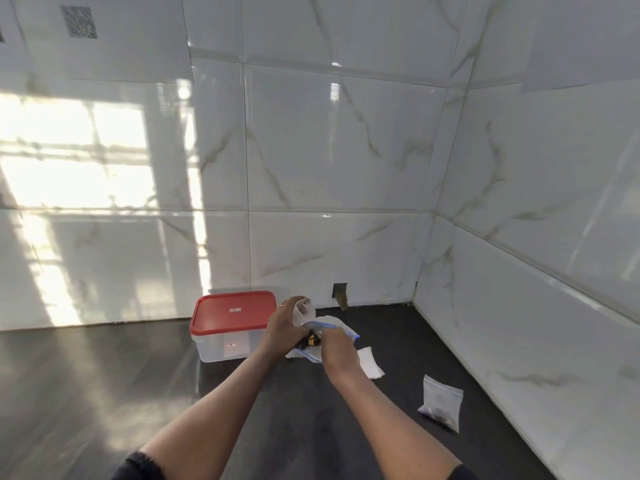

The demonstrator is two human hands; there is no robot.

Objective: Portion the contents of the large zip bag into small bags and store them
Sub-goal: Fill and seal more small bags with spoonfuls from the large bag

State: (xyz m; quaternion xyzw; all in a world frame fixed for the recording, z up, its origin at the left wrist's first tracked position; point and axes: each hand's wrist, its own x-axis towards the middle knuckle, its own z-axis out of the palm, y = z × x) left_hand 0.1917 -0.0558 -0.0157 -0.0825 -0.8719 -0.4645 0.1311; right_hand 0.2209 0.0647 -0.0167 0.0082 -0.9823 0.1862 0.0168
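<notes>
filled bag [441, 407] lies right of the fingers, well apart. right hand [337, 353] fingers dip at big bag [332, 322] mouth, grip: cannot tell. left hand [284, 323] clasps open small bag [305, 308] just above. box [233, 315] past left fingers, lid on. risk: pieces [313, 339] miss the narrow mouth and spill if it sags.

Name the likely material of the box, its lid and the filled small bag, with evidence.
Box: probably translucent plastic; cloudy see-through walls. Lid: likely smooth red plastic; moulded rim. Filled bag: thin clear plastic film; creased, dark contents show through.
</notes>
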